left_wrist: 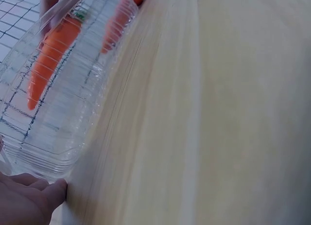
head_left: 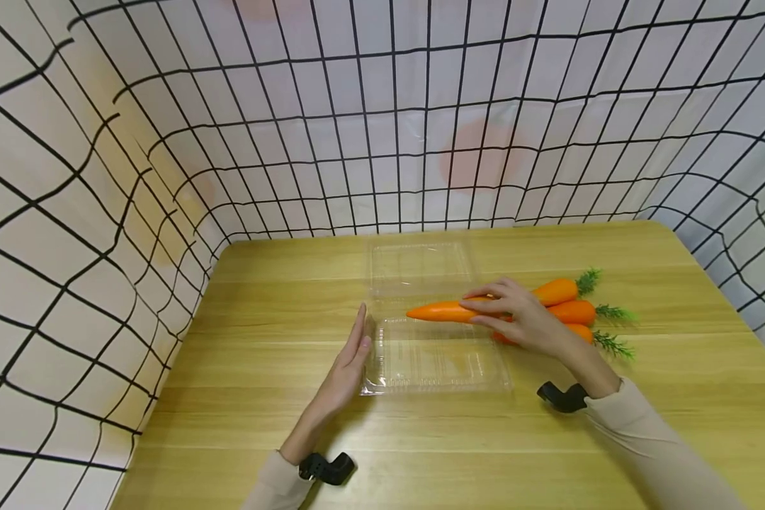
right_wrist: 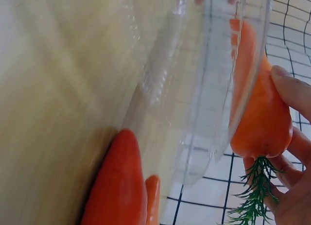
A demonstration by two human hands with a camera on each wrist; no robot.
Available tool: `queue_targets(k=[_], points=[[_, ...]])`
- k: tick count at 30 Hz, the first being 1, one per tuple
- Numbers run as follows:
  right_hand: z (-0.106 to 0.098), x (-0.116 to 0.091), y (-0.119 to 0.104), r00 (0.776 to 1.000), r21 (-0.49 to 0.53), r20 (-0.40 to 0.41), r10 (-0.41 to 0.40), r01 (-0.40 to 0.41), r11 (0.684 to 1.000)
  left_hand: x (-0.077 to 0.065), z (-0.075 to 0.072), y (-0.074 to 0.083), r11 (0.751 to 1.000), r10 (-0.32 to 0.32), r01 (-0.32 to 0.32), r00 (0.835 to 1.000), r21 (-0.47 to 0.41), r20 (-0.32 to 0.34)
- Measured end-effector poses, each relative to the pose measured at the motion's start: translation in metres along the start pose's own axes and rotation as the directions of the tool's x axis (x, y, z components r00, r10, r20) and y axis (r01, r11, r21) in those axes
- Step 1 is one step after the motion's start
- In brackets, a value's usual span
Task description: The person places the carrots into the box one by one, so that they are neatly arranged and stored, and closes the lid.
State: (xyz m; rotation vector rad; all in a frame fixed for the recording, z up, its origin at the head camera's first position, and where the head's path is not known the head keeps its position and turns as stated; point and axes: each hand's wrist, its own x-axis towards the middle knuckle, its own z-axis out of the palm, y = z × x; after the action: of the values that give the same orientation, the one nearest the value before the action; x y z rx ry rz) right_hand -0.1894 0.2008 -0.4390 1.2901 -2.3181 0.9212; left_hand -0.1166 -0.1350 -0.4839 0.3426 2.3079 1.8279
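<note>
An orange carrot is held in my right hand, between thumb and fingers near its leafy end. Its green leaves show in the right wrist view. The tapered end points left, over the back part of the clear plastic container's base. The container's lid lies folded back behind the base. My left hand stands with extended fingers at the container's left side; in the left wrist view its fingers are close to the corner, and contact is hard to tell.
Three more carrots lie right of the container: a back one, a middle one and a front one, green tops pointing right. The wooden table is bordered by a white sheet with black grid lines.
</note>
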Motion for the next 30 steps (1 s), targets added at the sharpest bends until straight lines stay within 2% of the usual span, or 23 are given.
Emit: queue_targets(k=[5,12,21,30], points=[[0.011,0.006,-0.001,1.000,-0.006,-0.011,-0.018,0.018,1.000,-0.001,0.002,0.000,1.000,-0.002,0.002,1.000,0.020,-0.005],[0.022,0.011,-0.005,0.997,-0.021,0.039,0.061,-0.060,0.998,-0.001,0.002,0.000,1.000,-0.009,0.010,1.000,0.024,-0.008],[0.032,0.021,-0.008,0.996,-0.023,0.057,0.064,-0.062,0.998,0.000,0.002,-0.001,1.000,0.009,-0.009,1.000,0.015,-0.010],[0.043,0.025,-0.009,0.986,-0.048,0.085,0.141,-0.137,0.989,0.000,0.003,0.000,1.000,0.012,-0.012,1.000,0.013,-0.003]])
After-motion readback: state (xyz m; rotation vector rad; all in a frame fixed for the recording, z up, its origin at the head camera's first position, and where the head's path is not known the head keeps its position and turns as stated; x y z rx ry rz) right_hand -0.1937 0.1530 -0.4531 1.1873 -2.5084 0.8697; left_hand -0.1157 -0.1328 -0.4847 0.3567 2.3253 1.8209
